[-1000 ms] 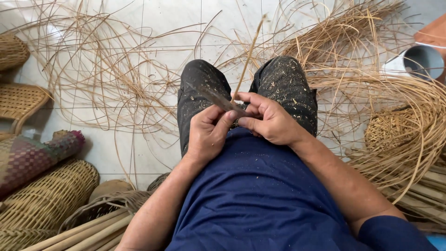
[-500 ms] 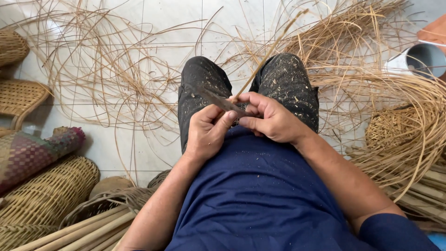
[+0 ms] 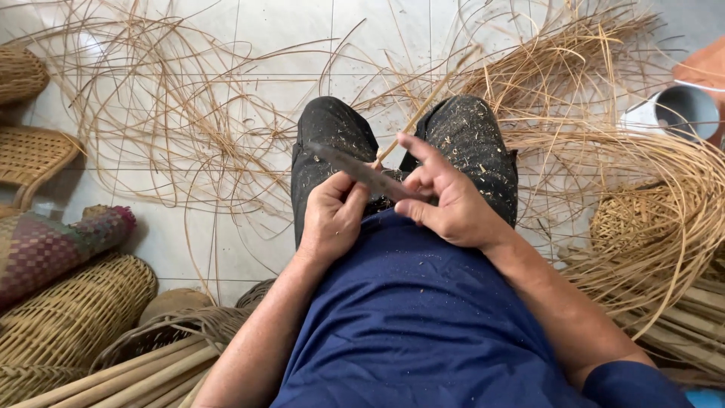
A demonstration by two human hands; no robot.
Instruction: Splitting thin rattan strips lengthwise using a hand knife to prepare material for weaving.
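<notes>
While bracing on the lap for control, left hand (image 3: pixel 332 219) is gripping a knife (image 3: pixel 362 172), right hand (image 3: pixel 445 200) pinching a cane strip (image 3: pixel 423 106) running toward one o'clock.

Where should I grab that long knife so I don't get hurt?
Probably by the handle end, hidden inside the left hand, coming from the near side by the lap. The bare flat blade juts up and away to the left, and the right hand keeps to its flat side.
</notes>
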